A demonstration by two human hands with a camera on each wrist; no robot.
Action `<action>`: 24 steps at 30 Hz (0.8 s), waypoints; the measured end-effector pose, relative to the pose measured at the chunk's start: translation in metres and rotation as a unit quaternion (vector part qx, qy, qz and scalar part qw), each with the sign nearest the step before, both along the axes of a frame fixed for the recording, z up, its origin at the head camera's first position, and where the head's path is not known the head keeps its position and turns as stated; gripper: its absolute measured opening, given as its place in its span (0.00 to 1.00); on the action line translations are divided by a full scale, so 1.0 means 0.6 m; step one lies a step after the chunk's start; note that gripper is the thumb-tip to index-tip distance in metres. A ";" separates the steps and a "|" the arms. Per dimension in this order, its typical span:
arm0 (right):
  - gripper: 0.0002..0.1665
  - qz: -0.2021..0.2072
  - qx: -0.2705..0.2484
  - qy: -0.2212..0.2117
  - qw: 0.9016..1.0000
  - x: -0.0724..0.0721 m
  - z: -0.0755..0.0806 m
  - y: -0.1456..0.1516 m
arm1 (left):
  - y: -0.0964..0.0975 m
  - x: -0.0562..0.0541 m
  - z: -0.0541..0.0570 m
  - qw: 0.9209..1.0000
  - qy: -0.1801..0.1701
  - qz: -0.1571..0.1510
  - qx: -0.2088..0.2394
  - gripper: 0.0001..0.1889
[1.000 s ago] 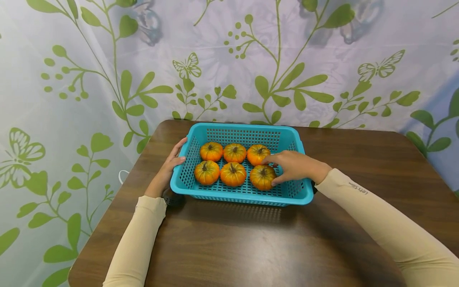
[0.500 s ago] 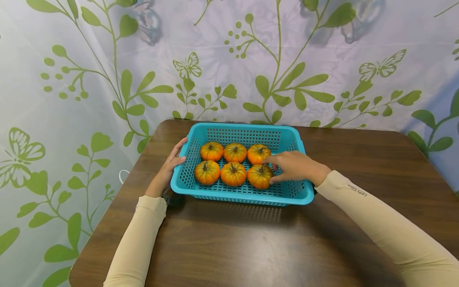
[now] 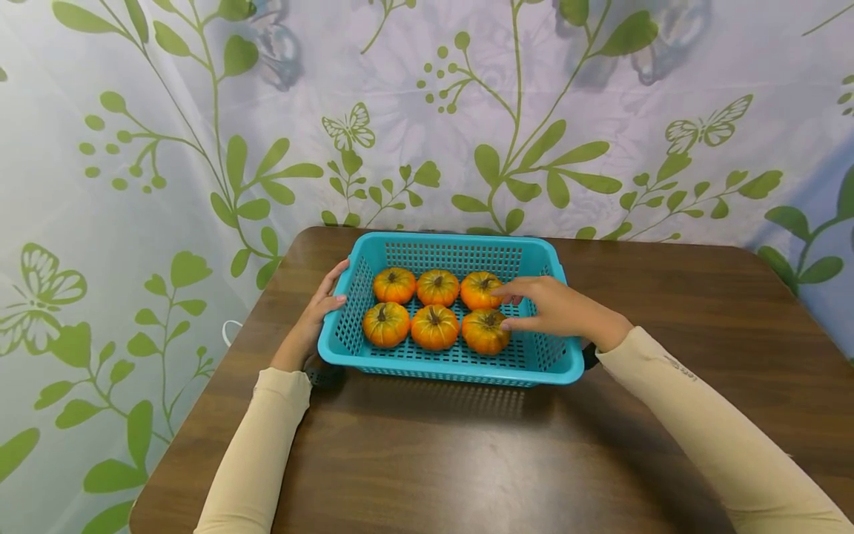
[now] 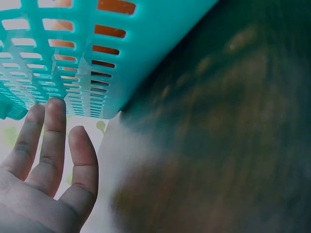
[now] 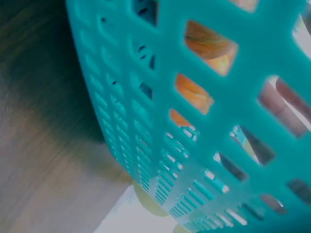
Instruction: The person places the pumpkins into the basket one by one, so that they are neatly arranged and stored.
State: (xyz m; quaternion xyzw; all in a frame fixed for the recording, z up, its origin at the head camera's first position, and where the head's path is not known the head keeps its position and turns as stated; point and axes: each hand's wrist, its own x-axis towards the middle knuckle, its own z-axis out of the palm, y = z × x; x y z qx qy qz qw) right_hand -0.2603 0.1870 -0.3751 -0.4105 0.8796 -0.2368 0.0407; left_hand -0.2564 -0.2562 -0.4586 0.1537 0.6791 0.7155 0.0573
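Note:
Several small orange pumpkins (image 3: 435,327) sit in two rows of three inside a turquoise plastic basket (image 3: 440,373). My left hand (image 3: 312,317) rests against the basket's left end, with thumb and index finger at the rim. In the left wrist view its other fingers (image 4: 53,145) are fairly straight, tips at the slotted wall. Over the basket's right end, my right hand (image 3: 557,304) has thumb and fingers spread apart beside the front right pumpkin (image 3: 484,334). Holding nothing, it partly covers the back right pumpkin (image 3: 477,289). The right wrist view shows mostly basket wall (image 5: 160,145).
The basket stands near the back edge of a brown wooden table (image 3: 680,311). Behind it hangs a white curtain (image 3: 414,81) with green leaves and butterflies. A thin white loop (image 3: 229,331) shows past the table's left edge.
The front right pumpkin has shifted slightly left, closer to its row neighbour. My right hand has let go of it and drawn back a little to the right. The left hand stays put.

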 end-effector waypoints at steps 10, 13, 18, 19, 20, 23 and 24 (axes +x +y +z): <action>0.21 -0.044 -0.166 0.048 0.984 0.017 -0.005 0.048 | -0.007 0.000 -0.001 1.000 -0.001 -0.003 0.001 0.39; 0.21 -0.061 -0.208 0.061 0.974 0.024 -0.009 0.066 | -0.009 0.001 0.002 1.000 0.010 0.009 -0.012 0.38; 0.22 -0.128 -0.244 0.089 0.957 0.039 -0.015 0.098 | -0.014 0.005 0.009 0.997 0.049 0.037 -0.054 0.36; 0.22 -0.148 -0.243 0.099 0.954 0.042 -0.017 0.105 | -0.015 0.005 0.012 0.995 0.060 0.038 -0.063 0.36; 0.22 -0.166 -0.244 0.108 0.949 0.044 -0.019 0.113 | -0.017 0.005 0.014 0.994 0.073 0.042 -0.075 0.36; 0.22 -0.213 -0.236 0.133 0.939 0.052 -0.024 0.136 | -0.023 0.005 0.021 0.983 0.113 0.060 -0.130 0.37; 0.23 -0.225 -0.231 0.142 0.936 0.054 -0.027 0.145 | -0.026 0.006 0.023 0.979 0.123 0.067 -0.151 0.38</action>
